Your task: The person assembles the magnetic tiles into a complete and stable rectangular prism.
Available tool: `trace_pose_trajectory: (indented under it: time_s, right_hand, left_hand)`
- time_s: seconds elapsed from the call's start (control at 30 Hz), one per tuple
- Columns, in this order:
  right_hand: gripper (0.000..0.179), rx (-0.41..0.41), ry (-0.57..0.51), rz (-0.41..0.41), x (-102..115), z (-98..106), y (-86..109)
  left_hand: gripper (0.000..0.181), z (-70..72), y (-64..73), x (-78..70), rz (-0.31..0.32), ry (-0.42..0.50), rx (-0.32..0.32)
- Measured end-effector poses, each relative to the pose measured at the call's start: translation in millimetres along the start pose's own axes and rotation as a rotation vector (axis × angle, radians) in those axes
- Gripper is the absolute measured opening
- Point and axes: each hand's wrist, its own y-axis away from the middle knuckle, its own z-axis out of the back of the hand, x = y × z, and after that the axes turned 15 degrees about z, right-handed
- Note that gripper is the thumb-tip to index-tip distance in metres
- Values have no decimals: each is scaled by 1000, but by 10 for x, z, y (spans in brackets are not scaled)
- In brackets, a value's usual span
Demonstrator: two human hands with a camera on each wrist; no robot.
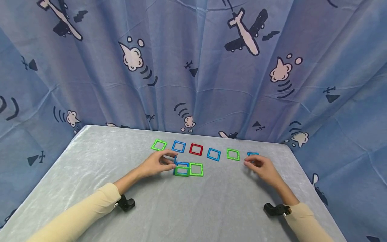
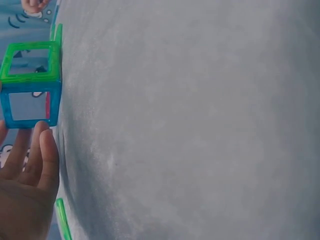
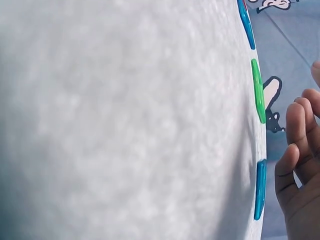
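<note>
My left hand (image 1: pixel 158 163) is at the left side of a small structure of magnetic tiles. Its thumb and fingers hold an upright blue square tile (image 2: pixel 30 123) by the edges. A green square tile (image 2: pixel 30 77) adjoins that blue tile at a right angle. Another green square tile (image 1: pixel 196 175) lies flat to the structure's right, touching it. My right hand (image 1: pixel 264 168) hovers near a blue tile (image 1: pixel 252 153) at the right end of the back row. Its fingers are loosely bent with nothing between them, and they partly hide that tile in the head view.
Behind the structure lies a row of separate tiles: green (image 1: pixel 159 145), blue (image 1: pixel 179 151), red (image 1: pixel 196 154), blue (image 1: pixel 213 159) and green (image 1: pixel 233 159). They rest on a grey cloth-covered table (image 1: pixel 193 208). A blue patterned curtain (image 1: pixel 193 67) hangs behind the far edge.
</note>
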Motion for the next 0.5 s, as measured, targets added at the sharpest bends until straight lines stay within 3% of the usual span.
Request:
trace_pose_trajectory:
  time_s: [0.17,0.5]
  right_hand:
    - [16,7,34,7,-60,40,23]
    - [27,-4,109,-16,-635,191,147]
  left_hand:
    - [49,3,-3,-12,9,0,0]
    - [49,1,4,-27,5,7,-1]
